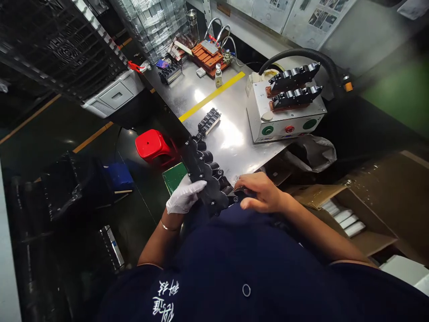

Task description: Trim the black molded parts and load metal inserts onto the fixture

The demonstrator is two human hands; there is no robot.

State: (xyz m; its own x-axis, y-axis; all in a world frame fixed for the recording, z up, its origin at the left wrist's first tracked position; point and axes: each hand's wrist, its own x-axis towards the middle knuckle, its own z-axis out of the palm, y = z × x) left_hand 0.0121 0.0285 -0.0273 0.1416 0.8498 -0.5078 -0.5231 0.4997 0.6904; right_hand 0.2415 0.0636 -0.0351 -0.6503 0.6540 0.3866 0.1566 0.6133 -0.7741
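**Black part (pixel 212 187) gripped in gloved left hand (pixel 182 197) at the bench (pixel 239 156)**

At the far left, a red stool (pixel 150 142) is seen on the floor, just beyond the bench edge. The left hand is closed around the lower left side of the black part, with the thumb pressed over its flat face; the part's weight is probably borne by this grip. The glove is presumably worn to keep the surface clean. The part is held tilted, in front of the shirt, its scalloped side turned toward the bench, perhaps so that its lower right end can be reached.

Behind it, a smaller part (pixel 209 121) is laid on the bench, on the near side of a yellow tape (pixel 212 96), by which the surface appears to be divided. Beyond the tape, a bottle (pixel 218 75) is stood beside an orange fixture (pixel 209 56).

By the bare right hand (pixel 260 192), fingers curled and thumb spread, the part's lower end is met; whether anything is pinched there cannot be told.

Farther right, two similar parts (pixel 296 97) are seated side by side on a white box (pixel 278 124), apparently kept steady by brown bases (pixel 273 106).
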